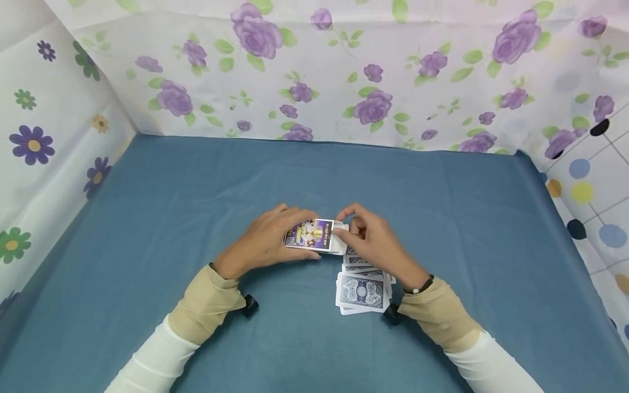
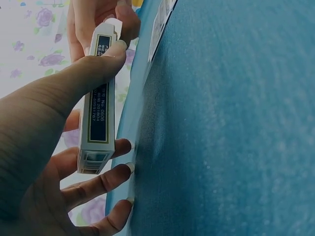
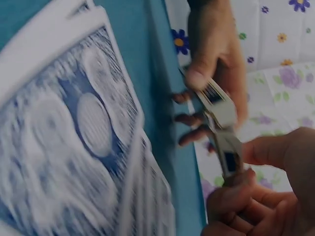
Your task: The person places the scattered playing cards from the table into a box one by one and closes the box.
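Observation:
My left hand [image 1: 267,238] holds a card box [image 1: 307,234] with a purple and yellow printed face, just above the cloth. In the left wrist view, the thumb presses one narrow side of the box [image 2: 99,118], with fingers on the opposite side. At the box's right end, the fingers and thumb of my right hand [image 1: 378,243] pinch the white end flap [image 3: 229,152], which stands folded out in the right wrist view. Blue-backed playing cards [image 1: 361,292] lie in a loose, overlapping spread below the right hand, partly hidden by it.
A blue cloth [image 1: 196,191] covers the table. A floral curtain [image 1: 334,65] stands along the back, with patterned sheets at the left and right sides. Dark wrist cameras [image 1: 250,305] sit on both cuffs, the right one close to the cards.

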Demonstrator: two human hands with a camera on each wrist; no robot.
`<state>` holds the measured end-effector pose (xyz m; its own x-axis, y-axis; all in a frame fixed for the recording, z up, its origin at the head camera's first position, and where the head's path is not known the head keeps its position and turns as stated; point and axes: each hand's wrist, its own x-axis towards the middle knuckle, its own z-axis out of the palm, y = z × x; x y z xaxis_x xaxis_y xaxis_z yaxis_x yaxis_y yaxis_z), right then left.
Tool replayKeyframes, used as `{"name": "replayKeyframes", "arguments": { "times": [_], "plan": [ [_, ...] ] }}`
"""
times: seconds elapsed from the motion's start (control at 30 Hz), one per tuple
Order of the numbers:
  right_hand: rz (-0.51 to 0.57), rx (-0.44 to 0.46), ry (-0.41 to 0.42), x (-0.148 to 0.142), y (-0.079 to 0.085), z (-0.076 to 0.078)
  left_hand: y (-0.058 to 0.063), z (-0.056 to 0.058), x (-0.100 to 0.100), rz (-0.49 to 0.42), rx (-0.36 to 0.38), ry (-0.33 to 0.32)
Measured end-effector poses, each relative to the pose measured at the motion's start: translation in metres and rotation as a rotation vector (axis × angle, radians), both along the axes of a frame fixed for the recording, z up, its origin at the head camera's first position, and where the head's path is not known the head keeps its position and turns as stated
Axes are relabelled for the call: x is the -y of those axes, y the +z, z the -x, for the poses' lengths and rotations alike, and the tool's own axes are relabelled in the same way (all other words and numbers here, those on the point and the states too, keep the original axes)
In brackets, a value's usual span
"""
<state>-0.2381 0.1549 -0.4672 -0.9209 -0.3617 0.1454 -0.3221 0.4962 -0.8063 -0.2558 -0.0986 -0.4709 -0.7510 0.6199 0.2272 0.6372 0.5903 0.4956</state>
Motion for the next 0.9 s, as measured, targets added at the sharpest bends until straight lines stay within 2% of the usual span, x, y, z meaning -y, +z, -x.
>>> {"name": "replayKeyframes", "arguments": {
  "times": [0.3,0.4,0.5,0.6,0.67,0.73,0.9],
  "plan": [
    [-0.006,0.052,0.003,-0.033,0.011,0.007,-0.003,0.000,0.003,-0.011,0.037,0.018],
    [-0.047,0.066,0.060,-0.043,0.015,0.005,-0.004,0.000,0.003,-0.010,0.041,0.022],
    [-0.150,0.083,0.174,-0.051,0.018,0.002,-0.004,0.000,0.004,-0.010,0.048,0.026],
    [-0.271,0.138,0.288,-0.054,0.023,-0.002,-0.005,-0.001,0.005,-0.007,0.054,0.029],
    [-0.345,0.190,0.330,-0.053,0.027,-0.007,-0.005,-0.001,0.005,-0.010,0.056,0.029],
    [-0.421,0.225,0.338,-0.050,0.031,-0.011,-0.004,-0.001,0.005,-0.014,0.054,0.029],
    [-0.652,0.250,0.279,-0.041,0.033,-0.024,-0.003,0.001,0.004,-0.010,0.049,0.016]
  ]
}}
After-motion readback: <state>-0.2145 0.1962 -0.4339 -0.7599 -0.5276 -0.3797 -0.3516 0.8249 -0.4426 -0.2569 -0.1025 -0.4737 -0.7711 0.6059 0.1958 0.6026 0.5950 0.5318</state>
